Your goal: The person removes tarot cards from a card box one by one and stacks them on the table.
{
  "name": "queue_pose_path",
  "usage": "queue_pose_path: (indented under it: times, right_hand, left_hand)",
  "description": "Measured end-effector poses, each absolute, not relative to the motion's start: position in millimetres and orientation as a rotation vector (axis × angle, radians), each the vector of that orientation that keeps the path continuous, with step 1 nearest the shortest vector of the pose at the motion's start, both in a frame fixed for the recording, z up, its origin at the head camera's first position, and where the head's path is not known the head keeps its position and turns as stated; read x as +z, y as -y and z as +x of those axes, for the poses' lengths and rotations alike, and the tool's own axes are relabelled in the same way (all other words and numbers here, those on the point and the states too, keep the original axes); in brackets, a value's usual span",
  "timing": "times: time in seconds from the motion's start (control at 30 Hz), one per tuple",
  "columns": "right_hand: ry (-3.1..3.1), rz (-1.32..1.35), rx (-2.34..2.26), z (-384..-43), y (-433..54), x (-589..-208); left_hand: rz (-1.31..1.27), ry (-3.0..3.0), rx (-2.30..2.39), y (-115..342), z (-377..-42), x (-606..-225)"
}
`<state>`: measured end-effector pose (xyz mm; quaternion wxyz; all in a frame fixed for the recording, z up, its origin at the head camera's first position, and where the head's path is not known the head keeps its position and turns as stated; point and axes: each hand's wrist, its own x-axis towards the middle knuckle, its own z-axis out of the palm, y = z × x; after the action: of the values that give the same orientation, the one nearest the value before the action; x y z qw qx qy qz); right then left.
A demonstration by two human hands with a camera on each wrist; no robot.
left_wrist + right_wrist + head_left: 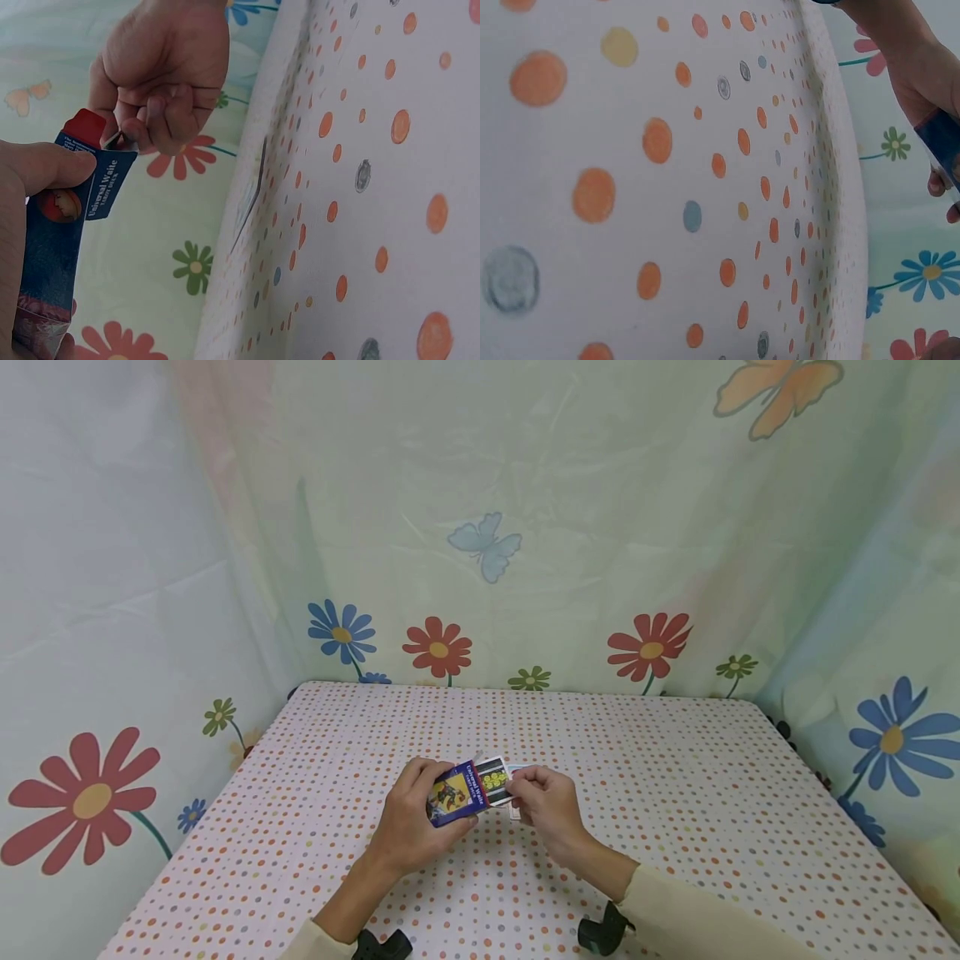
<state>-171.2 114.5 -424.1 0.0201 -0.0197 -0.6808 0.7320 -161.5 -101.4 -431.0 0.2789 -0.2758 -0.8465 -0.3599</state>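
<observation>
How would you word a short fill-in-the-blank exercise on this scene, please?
1. The left hand holds a box whose printed title begins with the word ____.
2. A card juts from it, pinched by the person's ____ hand.
3. In the head view, the butterfly at upper right is ____.

Missing words: Universal; right; orange.

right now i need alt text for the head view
A left hand holds a blue tarot box while the right hand pinches a card jutting from its end, above a dotted tablecloth. Behind hangs a backdrop of flowers and butterflies.
</observation>
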Motion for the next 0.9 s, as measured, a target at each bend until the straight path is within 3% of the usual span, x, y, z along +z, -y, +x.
queue_pose_path:
  times: [0.9]
  right_hand:
    - [2.121, -0.238, 2.186, -177.7, -120.1, -432.8]
  left_hand:
    - [-0.730, 2.284, -0.963, 101.4, -160.6, -431.0]
